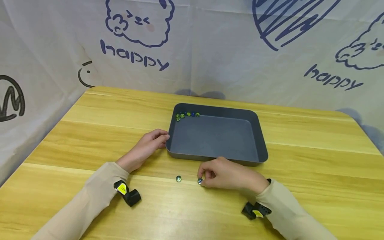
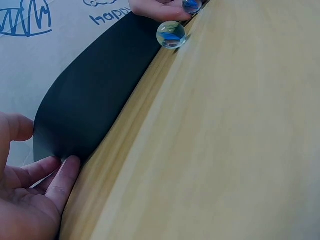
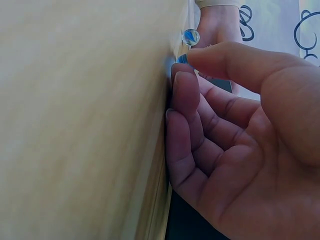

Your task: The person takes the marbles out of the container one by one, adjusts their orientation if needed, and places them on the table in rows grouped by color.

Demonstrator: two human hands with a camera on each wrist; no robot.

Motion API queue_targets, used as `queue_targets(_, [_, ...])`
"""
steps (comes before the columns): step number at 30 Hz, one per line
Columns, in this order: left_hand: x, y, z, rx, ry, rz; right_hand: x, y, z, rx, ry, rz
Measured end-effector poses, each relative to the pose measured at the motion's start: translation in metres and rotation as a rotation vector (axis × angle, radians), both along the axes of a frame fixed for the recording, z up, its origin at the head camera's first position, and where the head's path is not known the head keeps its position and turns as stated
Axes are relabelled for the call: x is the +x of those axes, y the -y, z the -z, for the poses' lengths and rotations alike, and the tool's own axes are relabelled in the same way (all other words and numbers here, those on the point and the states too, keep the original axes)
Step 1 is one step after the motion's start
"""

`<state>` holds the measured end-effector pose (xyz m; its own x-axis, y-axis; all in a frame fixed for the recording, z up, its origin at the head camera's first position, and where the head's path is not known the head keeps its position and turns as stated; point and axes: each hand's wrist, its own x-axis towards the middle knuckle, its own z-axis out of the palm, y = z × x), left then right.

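Observation:
My right hand (image 1: 226, 175) is at the table in front of the dark grey tray (image 1: 210, 156), its thumb and forefinger pinching a glass marble (image 1: 200, 181). In the right wrist view, a sliver of that blue-tinted marble (image 3: 182, 59) shows between the fingertips. A second clear marble (image 1: 178, 178) with a coloured swirl lies on the wood to its left; the left wrist view shows this marble (image 2: 171, 35) larger. My left hand (image 1: 148, 145) rests against the tray's outer left side, fingertips (image 2: 70, 162) touching the wall near the front corner.
Several green and blue marbles (image 1: 189, 114) sit together in the tray's back left corner. The wooden table (image 1: 90, 133) ends at a white cloth (image 1: 210, 50) with drawings, hanging behind it. A small black camera is strapped to each wrist.

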<state>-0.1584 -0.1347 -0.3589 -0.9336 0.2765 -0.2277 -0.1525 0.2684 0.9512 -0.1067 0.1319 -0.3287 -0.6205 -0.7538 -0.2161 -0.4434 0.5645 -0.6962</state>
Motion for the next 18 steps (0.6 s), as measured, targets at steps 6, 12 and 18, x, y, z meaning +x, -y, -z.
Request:
queue_targets(6, [-0.0002,0.0011,0.0005,0.000,0.000,0.006,-0.0009,0.0008,0.0006,0.009,-0.006,0.003])
queue_targets(12, [-0.0001,0.0012,0.0003,-0.002,-0.003,0.009,-0.0003,0.0007,0.0008,0.002,-0.007,0.003])
queue_targets(18, [-0.0004,0.0010,0.0001,-0.005,0.000,0.011,0.0004,0.0007,0.0000,-0.006,-0.014,0.001])
